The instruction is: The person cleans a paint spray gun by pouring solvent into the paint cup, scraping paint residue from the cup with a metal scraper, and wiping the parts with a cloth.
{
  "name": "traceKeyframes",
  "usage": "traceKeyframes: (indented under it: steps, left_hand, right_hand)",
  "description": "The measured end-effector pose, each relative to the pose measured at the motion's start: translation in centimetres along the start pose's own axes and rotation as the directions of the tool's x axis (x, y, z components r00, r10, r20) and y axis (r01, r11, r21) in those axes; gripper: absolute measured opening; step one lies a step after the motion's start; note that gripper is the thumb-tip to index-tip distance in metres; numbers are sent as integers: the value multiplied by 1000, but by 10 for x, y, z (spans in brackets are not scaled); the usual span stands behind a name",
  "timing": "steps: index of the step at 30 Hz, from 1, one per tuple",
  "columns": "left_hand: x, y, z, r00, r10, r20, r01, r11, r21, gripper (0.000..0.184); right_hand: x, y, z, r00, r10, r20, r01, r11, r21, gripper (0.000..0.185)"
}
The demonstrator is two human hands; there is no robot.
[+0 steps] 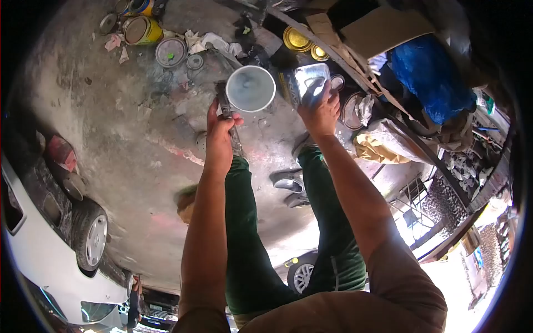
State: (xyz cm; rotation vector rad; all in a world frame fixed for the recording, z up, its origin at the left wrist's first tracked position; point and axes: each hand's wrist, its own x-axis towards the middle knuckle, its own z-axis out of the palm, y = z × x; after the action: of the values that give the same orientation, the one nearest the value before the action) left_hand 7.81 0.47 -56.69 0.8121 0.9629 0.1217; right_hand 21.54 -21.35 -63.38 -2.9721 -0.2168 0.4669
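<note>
1. A white bucket shows pale grey inside.
2. A silver can glints white.
3. Dark green trousers meet a brown shirt.
4. A bag shines deep blue.
5. A round tin gleams gold.
6. A white car shows a black tyre.
7. Pinkish stains mottle the grey floor.

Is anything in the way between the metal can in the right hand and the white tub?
Nothing visible is. The metal can in the right hand sits just right of the white tub; the left hand is on the tub's other side. Their relative heights are hard to judge.
</note>
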Motion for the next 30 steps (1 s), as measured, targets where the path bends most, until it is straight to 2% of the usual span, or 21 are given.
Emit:
traceKeyframes:
  steps: [1, 2, 3, 5, 8, 11, 12, 15, 16, 17, 18, 19, 20, 22, 26, 29, 30]
  left_hand:
    - [1, 6, 11, 999, 33, -5, -33, 999, -7, 65]
    - [-4, 13, 23, 999, 3, -51, -1, 999, 34, 64]
    - [-8, 17, 34, 1000, 0, -17, 0, 1000, 9, 65]
    - [-21, 22, 48, 999, -14, 40, 15, 999, -28, 69]
    - [-47, 40, 69, 995, -46, 85, 47, 999, -16, 70]
    - [-71, 61, 90, 989, -72, 126, 71, 997, 8, 68]
    - [-84, 69, 97, 987, -78, 142, 73, 996, 45, 67]
    - [-126, 97, 118, 976, -104, 191, 83, 990, 114, 67]
    - [-143, 109, 124, 971, -123, 204, 96, 986, 138, 68]
    - [-160, 122, 132, 964, -144, 223, 108, 980, 167, 69]
    - [-178, 137, 141, 959, -165, 231, 115, 969, 217, 68]
    - [-197, 149, 151, 950, -195, 246, 126, 954, 271, 67]
    - [-218, 159, 158, 939, -189, 289, 97, 947, 305, 67]
    - [-248, 169, 160, 911, -211, 355, 52, 911, 409, 65]
    - [-309, 195, 185, 888, -269, 373, 13, 826, 564, 61]
    - [-350, 211, 209, 886, -290, 363, -16, 762, 648, 60]
    - [-361, 212, 220, 905, -279, 320, 13, 771, 636, 61]
  right_hand:
    - [0, 3, 3, 999, 42, 0, -42, 999, 5, 98]
    - [-3, 6, 6, 997, 65, 51, -65, 998, 4, 105]
    - [-8, 14, 7, 996, 43, 72, -47, 997, 55, 103]
    - [-15, 16, 0, 989, 50, 136, -57, 997, 46, 107]
    - [-16, 9, -19, 947, 162, 276, -177, 984, 29, 111]
    - [-23, -4, -63, 913, 154, 377, -119, 986, -114, 113]
    - [-33, -8, -84, 919, 107, 380, -57, 988, -141, 108]
    - [-79, 2, -148, 873, -64, 483, 60, 998, 25, 90]
    - [-101, 6, -184, 865, -169, 472, 102, 981, 165, 84]
    - [-124, 9, -220, 846, -223, 484, 137, 969, 208, 80]
    - [-148, 17, -249, 843, -293, 451, 220, 953, 208, 74]
    - [-168, 21, -293, 834, -297, 465, 155, 935, 320, 70]
    - [-192, 37, -309, 851, -394, 349, 246, 884, 398, 67]
    - [-227, 44, -396, 857, -364, 364, 205, 890, 408, 61]
    - [-272, 94, -503, 886, -268, 378, 62, 878, 475, 56]
    - [-296, 153, -551, 954, -77, 290, -63, 894, 445, 53]
    - [-301, 176, -561, 978, -15, 208, -82, 889, 450, 52]
